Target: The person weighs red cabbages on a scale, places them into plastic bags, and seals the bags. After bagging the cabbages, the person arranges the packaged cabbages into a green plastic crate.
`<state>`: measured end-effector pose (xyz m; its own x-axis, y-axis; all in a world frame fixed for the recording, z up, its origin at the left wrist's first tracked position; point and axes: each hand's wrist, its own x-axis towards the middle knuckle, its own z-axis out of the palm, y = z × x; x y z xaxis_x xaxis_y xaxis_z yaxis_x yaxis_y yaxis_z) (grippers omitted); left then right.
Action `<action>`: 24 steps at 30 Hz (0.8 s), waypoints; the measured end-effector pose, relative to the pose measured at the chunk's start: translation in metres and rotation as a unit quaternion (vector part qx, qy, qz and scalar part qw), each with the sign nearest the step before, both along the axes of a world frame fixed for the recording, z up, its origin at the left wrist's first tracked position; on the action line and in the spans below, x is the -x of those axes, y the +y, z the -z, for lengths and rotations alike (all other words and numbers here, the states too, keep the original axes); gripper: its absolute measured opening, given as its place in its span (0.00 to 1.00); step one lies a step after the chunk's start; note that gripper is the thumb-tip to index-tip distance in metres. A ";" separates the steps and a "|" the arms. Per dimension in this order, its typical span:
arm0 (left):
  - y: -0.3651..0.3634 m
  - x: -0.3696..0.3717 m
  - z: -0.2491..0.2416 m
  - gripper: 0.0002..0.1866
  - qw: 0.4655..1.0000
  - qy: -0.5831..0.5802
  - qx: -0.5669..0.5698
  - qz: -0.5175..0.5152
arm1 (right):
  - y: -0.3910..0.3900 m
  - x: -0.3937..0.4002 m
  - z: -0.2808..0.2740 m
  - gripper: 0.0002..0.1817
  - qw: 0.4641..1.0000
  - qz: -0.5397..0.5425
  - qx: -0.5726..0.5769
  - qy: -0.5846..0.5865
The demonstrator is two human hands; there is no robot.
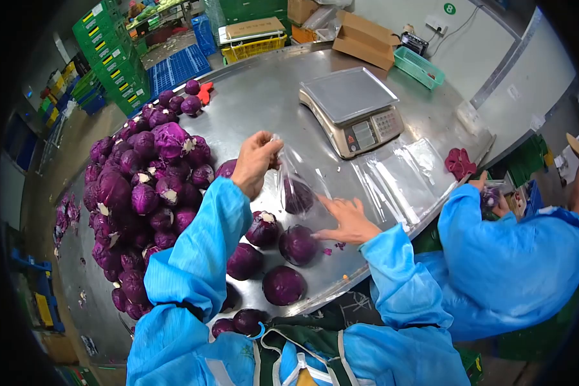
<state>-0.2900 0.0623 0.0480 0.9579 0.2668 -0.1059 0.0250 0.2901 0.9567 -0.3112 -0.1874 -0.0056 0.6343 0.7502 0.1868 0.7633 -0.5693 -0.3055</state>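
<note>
My left hand (257,166) pinches the gathered top of a clear plastic bag (289,157) and holds it up over the steel table. A red cabbage (298,195) sits in the bottom of the bag. Just right of it, my right hand (347,220) has its fingers apart, the index fingertip at the bag's side and the thumb by a loose red cabbage (297,244). More loose cabbages lie in front of me, among them one with a pale cut stem (262,228) and one near the table's edge (284,285).
A large heap of red cabbages (145,199) covers the table's left side. Behind the bag stands a weighing scale (350,103), with flat clear bags (402,180) to its right. A carton (365,40) and green basket (419,67) sit behind. A co-worker in blue (514,257) is at right.
</note>
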 end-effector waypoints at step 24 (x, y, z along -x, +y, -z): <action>-0.195 0.078 0.009 0.08 0.849 -0.119 -0.177 0.484 | -0.128 -0.164 0.079 0.36 0.920 0.274 -0.133 0.249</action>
<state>-0.3680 -0.1324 0.0389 0.7300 -0.6820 0.0434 -0.1172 -0.0624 0.9911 -0.1471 -0.3150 -0.0848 0.9598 0.2632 -0.0977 0.1133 -0.6814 -0.7231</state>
